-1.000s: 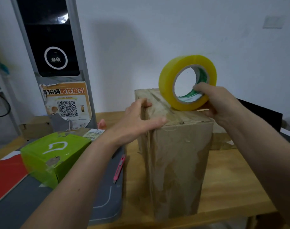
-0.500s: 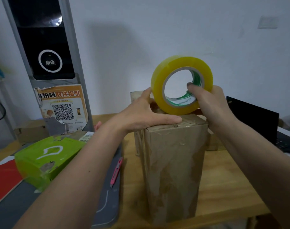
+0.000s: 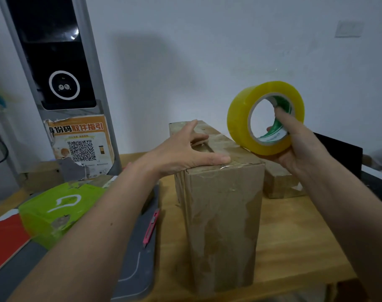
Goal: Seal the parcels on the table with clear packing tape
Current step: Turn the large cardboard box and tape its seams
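I judge the chief risk to be the tall brown cardboard parcel [image 3: 220,205], upright on the wooden tabletop [image 3: 294,247], tipping rightward if the yellowish roll of clear packing tape [image 3: 249,125] pulls hard. My left hand [image 3: 185,151] presses flat on top; my right hand [image 3: 294,147] grips the roll beside the lid, core facing me.

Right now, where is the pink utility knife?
In the head view the pink utility knife lies lower centre-left on the grey mat, just left of the tall cardboard box and right of the green parcel, beside the left forearm.
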Available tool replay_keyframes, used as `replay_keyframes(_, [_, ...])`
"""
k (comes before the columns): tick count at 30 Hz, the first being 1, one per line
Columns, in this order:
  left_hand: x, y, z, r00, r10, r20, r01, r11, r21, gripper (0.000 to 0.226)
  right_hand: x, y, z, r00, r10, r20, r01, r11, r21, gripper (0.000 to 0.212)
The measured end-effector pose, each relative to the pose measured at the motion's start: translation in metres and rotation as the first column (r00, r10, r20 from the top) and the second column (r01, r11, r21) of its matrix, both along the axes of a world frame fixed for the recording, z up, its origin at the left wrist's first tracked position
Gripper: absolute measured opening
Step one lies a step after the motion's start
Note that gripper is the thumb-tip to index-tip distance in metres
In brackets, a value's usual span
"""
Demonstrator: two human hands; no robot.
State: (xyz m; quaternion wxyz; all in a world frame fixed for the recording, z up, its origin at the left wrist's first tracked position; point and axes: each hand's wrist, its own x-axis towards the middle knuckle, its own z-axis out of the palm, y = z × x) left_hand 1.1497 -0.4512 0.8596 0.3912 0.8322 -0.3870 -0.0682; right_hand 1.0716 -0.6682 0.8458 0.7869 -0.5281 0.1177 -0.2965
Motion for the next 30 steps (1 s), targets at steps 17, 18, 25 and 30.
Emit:
replay_keyframes(17, [0.000,0.000,0.001,1.000,0.012,-0.003,-0.012,0.999,0.047,0.127,0.008,-0.015,-0.012,0.970,-0.242,-0.035,0.226,0.941,-0.251,0.026])
replay_keyframes(18, [0.000,0.000,0.001,1.000,0.012,-0.003,-0.012,0.999,0.048,0.127,0.007,-0.017,-0.012,0.970,-0.238,-0.045,0.216,0.934,-0.283,0.029])
replay_keyframes(25, [0.000,0.000,0.001,1.000,-0.004,-0.001,0.004,0.997,0.076,0.126,-0.002,-0.025,-0.007,0.964,-0.265,-0.019,0.226,0.855,-0.466,0.015])
replay_keyframes(30, [-0.001,0.000,0.001,1.000,0.002,0.001,-0.002,0.998,0.063,0.122,-0.001,-0.028,-0.031,0.966,-0.238,-0.101,0.192,0.921,-0.339,0.022])
